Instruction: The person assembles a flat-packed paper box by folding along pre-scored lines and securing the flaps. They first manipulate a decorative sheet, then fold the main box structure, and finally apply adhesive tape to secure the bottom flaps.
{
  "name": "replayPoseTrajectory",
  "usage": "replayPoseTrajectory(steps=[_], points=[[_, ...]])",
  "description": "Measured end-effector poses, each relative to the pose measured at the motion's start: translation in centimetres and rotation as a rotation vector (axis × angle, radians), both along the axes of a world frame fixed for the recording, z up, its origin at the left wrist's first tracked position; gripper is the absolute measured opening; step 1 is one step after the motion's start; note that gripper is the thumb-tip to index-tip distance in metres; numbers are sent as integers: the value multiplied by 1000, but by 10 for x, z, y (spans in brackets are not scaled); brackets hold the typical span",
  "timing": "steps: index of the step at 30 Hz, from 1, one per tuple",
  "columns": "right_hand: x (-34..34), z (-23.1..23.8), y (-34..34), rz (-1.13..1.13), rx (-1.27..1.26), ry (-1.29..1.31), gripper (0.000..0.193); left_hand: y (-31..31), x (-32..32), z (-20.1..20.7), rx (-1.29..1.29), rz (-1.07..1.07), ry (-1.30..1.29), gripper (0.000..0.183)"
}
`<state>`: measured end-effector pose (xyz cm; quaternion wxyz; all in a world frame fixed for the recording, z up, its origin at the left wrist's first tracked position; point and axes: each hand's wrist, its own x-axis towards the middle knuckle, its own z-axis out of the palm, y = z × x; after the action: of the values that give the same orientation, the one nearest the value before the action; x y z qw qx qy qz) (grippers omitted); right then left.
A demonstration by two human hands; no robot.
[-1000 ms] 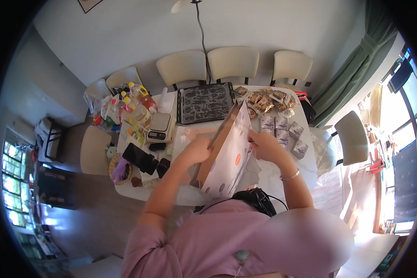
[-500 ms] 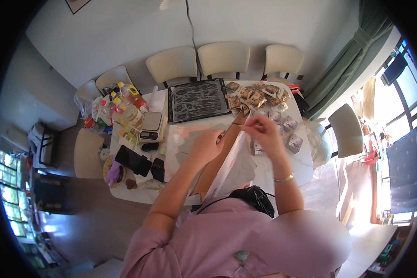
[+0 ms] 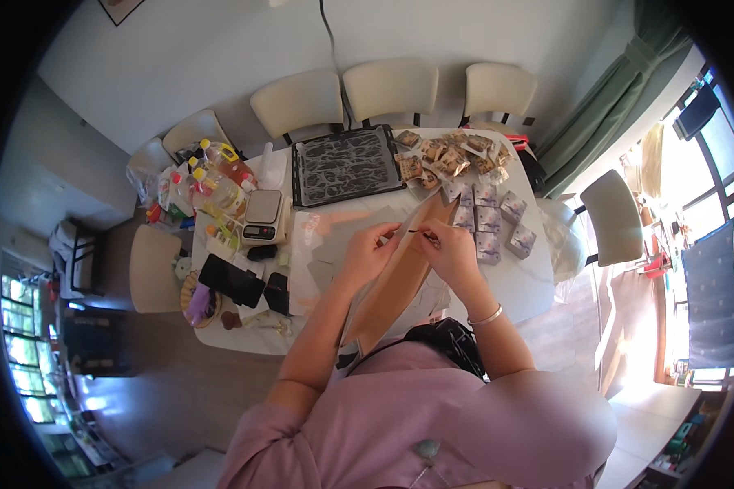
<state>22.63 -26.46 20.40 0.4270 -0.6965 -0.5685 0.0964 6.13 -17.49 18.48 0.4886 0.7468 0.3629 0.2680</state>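
My left hand is closed on the left edge of a paper bag, whose long brown face slants from my waist toward the middle of the table. Close by, my right hand pinches a short dark cord at the bag's right edge. Between the two hands the cord crosses the brown surface; how it is fixed to the bag is too small to tell. Flat grey sheets lie partly hidden under my left hand and the bag.
Beyond the bag lies a black baking tray. Wrapped snacks and small pale boxes cover the right side. A kitchen scale, oil bottles, and a dark phone are at left. Chairs line the far side.
The bag has turned so its brown face shows broadly and its white side is mostly hidden. My right hand has come nearer to me and closer to the left, now with the dark cord visible.
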Motion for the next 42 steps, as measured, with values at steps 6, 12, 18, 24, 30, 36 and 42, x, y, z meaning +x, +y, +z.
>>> replayPoseTrajectory(steps=[6, 12, 18, 24, 30, 36, 42], points=[[-8, 0, -6, -122, 50, -133, 9, 5, 8, -20, -118, -97, -158, 28], [-13, -9, -8, -168, 101, -191, 10, 3, 10, -11, -193, -106, -76, 31], [-17, -9, -6, -145, 37, -258, 6, -3, 11, 1, -430, -55, -171, 25], [-15, -7, -6, -110, 48, -286, 4, 6, 18, -13, -350, -45, -161, 14], [-12, -8, -6, -124, 47, -277, 7, -4, 27, -30, -412, 40, -367, 11], [-9, -10, -6, -126, 37, -275, 6, -4, 27, -36, -544, 36, -518, 8], [-8, 1, -7, -55, 4, -190, 10, 18, 10, -37, -333, -140, -288, 9]])
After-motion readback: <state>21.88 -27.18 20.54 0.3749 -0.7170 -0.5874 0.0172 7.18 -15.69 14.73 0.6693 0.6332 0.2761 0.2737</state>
